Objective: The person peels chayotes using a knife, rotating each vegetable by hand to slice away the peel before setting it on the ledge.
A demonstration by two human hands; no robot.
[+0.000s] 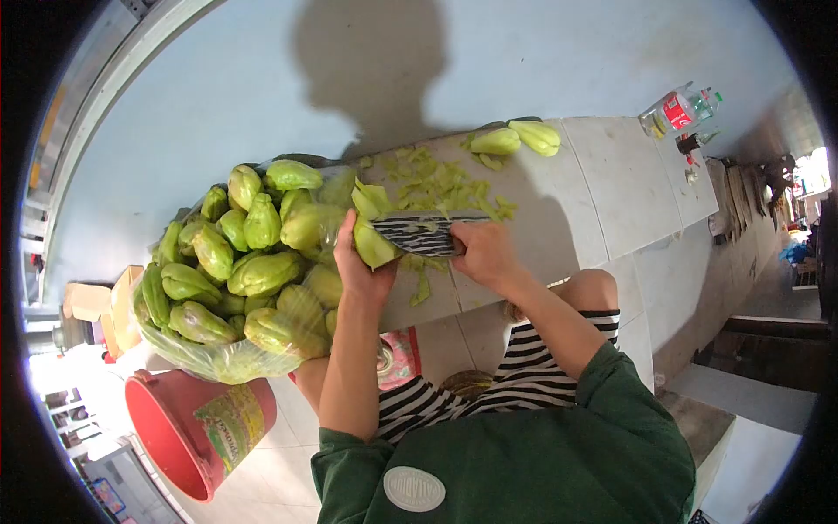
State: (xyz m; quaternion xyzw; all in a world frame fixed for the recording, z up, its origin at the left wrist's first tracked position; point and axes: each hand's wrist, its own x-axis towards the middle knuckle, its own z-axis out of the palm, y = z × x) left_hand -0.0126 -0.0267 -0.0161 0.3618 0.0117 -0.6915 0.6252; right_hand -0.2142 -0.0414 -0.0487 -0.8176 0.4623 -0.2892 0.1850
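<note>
Cupping a smooth, pale-green chayote [375,248], left hand [365,269] is holding fingers half-curled; right hand [487,253] is tightly clenching a broad, stripe-patterned knife [419,236].

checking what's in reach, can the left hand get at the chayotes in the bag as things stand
Probably not right now: the left hand is holding a chayote. The other chayotes sit close beside it in a plastic bag, though, so a freed hand could likely reach them.
</note>
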